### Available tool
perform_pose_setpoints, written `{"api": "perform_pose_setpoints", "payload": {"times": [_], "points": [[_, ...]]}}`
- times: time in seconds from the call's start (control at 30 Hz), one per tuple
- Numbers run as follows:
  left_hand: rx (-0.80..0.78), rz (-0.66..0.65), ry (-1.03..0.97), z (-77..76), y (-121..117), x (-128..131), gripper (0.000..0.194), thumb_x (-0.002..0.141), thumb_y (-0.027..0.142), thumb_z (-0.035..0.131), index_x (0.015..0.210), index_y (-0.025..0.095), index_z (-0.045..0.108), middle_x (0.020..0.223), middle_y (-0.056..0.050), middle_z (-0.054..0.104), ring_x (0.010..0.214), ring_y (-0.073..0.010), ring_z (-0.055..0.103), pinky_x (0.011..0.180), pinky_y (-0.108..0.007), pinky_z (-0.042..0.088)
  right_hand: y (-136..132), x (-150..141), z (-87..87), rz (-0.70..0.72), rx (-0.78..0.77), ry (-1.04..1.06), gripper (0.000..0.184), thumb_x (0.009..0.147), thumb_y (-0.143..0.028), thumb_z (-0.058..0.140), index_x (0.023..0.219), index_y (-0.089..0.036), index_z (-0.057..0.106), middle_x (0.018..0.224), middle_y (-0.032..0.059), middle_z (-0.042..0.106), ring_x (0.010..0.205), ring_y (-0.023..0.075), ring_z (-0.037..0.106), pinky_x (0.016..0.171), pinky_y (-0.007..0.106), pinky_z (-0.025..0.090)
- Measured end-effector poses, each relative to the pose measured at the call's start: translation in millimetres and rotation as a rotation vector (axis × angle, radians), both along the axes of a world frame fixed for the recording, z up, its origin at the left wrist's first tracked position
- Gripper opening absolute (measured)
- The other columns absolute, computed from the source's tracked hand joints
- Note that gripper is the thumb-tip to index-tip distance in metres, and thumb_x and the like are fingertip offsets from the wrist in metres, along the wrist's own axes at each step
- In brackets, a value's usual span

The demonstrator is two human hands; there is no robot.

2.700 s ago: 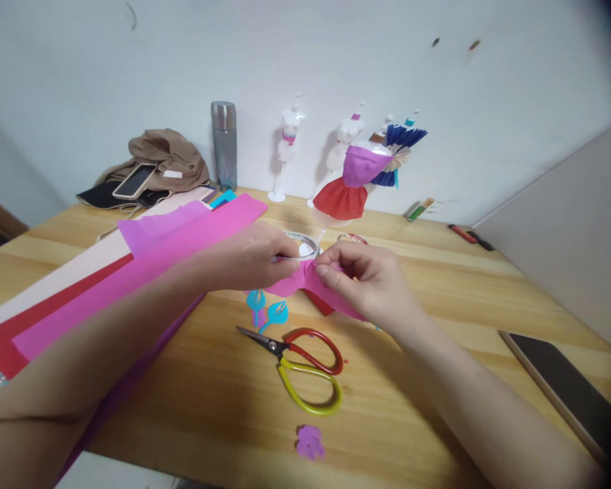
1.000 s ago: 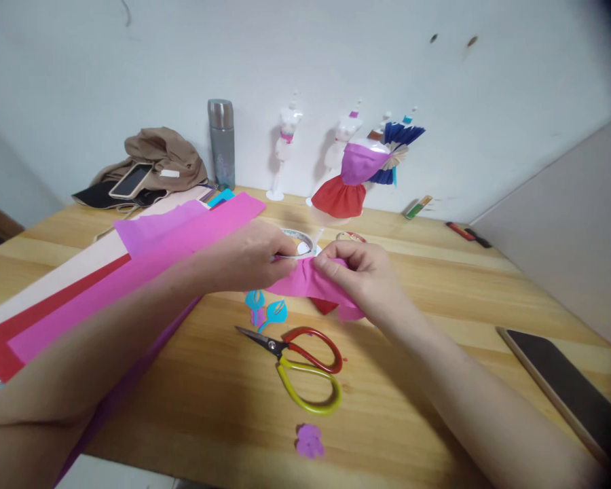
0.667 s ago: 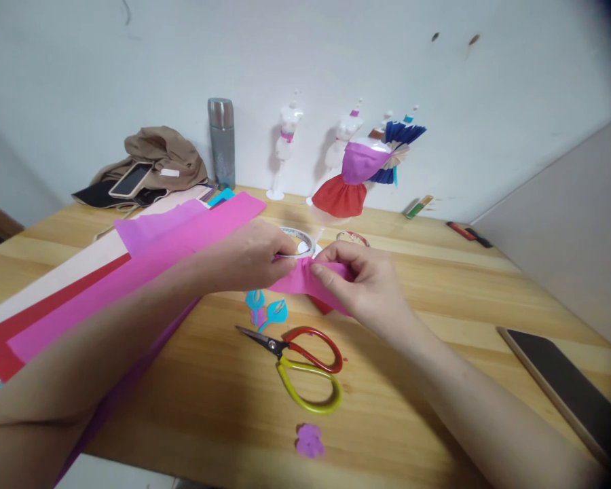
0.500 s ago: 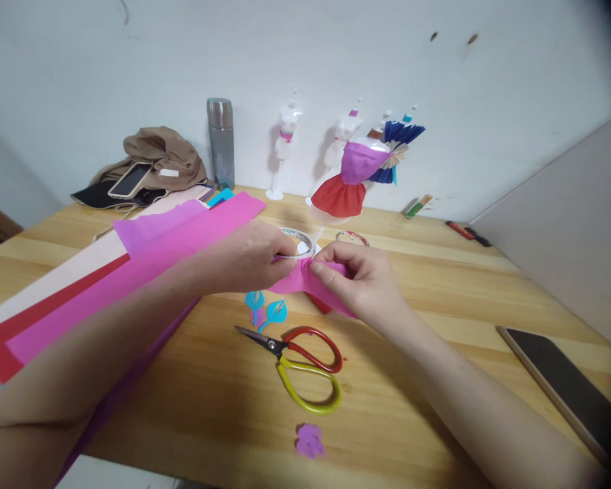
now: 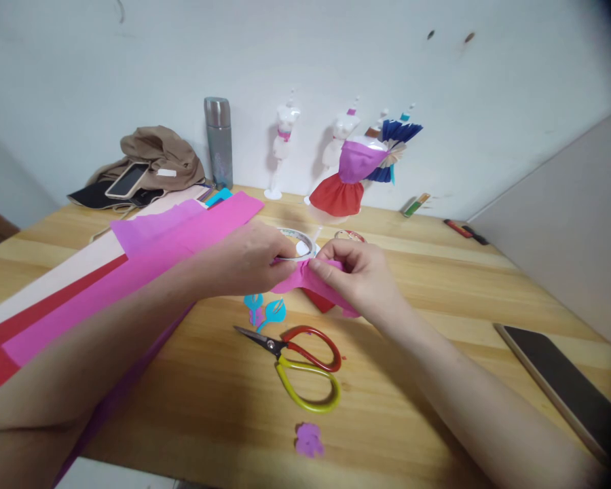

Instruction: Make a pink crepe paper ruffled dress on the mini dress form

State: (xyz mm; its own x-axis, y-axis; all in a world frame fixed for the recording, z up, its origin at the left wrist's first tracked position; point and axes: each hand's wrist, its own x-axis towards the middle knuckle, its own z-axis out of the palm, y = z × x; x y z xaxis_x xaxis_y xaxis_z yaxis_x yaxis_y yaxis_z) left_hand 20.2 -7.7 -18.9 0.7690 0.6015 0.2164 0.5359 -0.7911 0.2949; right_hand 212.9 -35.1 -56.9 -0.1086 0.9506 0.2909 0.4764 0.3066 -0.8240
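Observation:
My left hand (image 5: 254, 255) is closed round a roll of tape (image 5: 306, 246), its fingers hooked over the ring. It also presses the edge of a pink crepe-paper strip (image 5: 290, 280) against the roll. Beside it, thumb and forefinger of my right hand (image 5: 364, 275) pinch the same strip, which shows small gathers between the hands. The strip's far end hangs under my right palm, partly hidden. Scissors (image 5: 271, 345) with one red and one yellow handle lie below the hands. Blue leaf-shaped cut-outs (image 5: 275, 310) and a red piece (image 5: 318, 300) lie just under the strip.
Long pink crepe-paper sheets (image 5: 183, 251) lie beneath my left forearm. At the back stand a steel flask (image 5: 218, 142) and several small mannequins, one in a purple and red dress (image 5: 343, 183). A purple paper flower (image 5: 309, 440) lies in front, a phone (image 5: 554, 380) at right.
My right fingers spread the strip a little to the right one second ago, then came back toward my left hand, gathering the paper. The left hand keeps its hold. The view shifts slightly.

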Motion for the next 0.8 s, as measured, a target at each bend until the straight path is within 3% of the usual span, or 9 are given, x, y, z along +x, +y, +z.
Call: {"api": "perform_pose_setpoints", "payload": {"times": [0.2,0.33,0.53,0.8], "points": [[-0.024,0.003,0.023,2.0,-2,2,0.027,0.082,0.014,0.046,0.059,0.018,0.032,0.056,0.004,0.038,0.056,-0.0090,0.033,0.056,-0.029,0.023,-2,-1,2.2,0.013,-0.042,0.024,0.025,0.070,-0.037,0.059,0.054,-0.020,0.049,0.050,-0.0022,0.045,0.050,0.0108,0.038,0.047,0.024,0.029],[-0.072,-0.068,0.032,2.8,-2,1,0.026,0.084,0.014,0.044,0.061,0.018,0.033,0.061,0.003,0.043,0.061,-0.0099,0.037,0.060,-0.027,0.028,-2,0,2.1,0.048,-0.062,0.018,0.027,0.071,-0.033,0.063,0.055,-0.021,0.045,0.050,-0.0037,0.042,0.050,0.0096,0.034,0.047,0.025,0.027],[-0.215,-0.174,0.017,4.2,6,-6,0.027,0.086,0.016,0.044,0.061,0.018,0.036,0.060,0.003,0.039,0.060,-0.0100,0.037,0.058,-0.026,0.029,2,3,-1.1,0.013,-0.005,-0.068,0.031,0.071,-0.031,0.067,0.054,-0.022,0.043,0.053,-0.0036,0.041,0.053,0.0106,0.034,0.050,0.027,0.026],[-0.263,-0.214,0.000,9.7,9,-10,0.027,0.089,0.016,0.043,0.062,0.017,0.039,0.062,0.003,0.040,0.059,-0.0098,0.036,0.058,-0.025,0.030,6,3,-8.0,0.098,-0.001,0.125,0.026,0.072,-0.032,0.072,0.075,-0.023,0.048,0.057,-0.0069,0.043,0.052,0.0110,0.036,0.051,0.028,0.027]]}}
